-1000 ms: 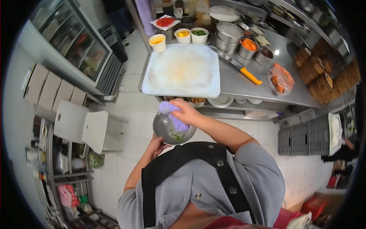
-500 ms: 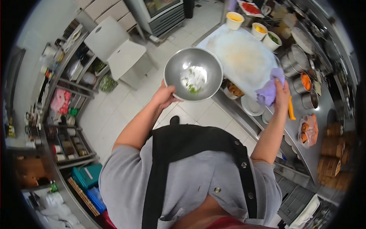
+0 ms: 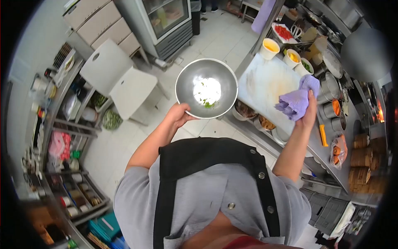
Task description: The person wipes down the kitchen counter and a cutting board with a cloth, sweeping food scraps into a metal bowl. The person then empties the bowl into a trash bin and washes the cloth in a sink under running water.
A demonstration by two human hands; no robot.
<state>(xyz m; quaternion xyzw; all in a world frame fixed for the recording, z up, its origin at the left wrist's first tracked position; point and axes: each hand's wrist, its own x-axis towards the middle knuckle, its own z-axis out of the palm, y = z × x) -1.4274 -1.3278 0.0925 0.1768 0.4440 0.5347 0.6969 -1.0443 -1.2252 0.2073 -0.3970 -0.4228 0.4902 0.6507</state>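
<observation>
Above the tiled floor (image 3: pixel 226 45), left of the cutting board (image 3: pixel 263 81), a round steel mixing bowl (image 3: pixel 207 88) is pinched at its near-left rim by the left hand (image 3: pixel 179 115), well left of the crumpled purple cloth (image 3: pixel 296 101) clutched in the right hand (image 3: pixel 307 113), the bowl's shiny inside being flecked with green leafy scraps (image 3: pixel 207 104).

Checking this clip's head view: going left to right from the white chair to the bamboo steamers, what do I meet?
White chair → metal bowl → purple cloth → yellow knife handle → plastic bag → bamboo steamers.
</observation>
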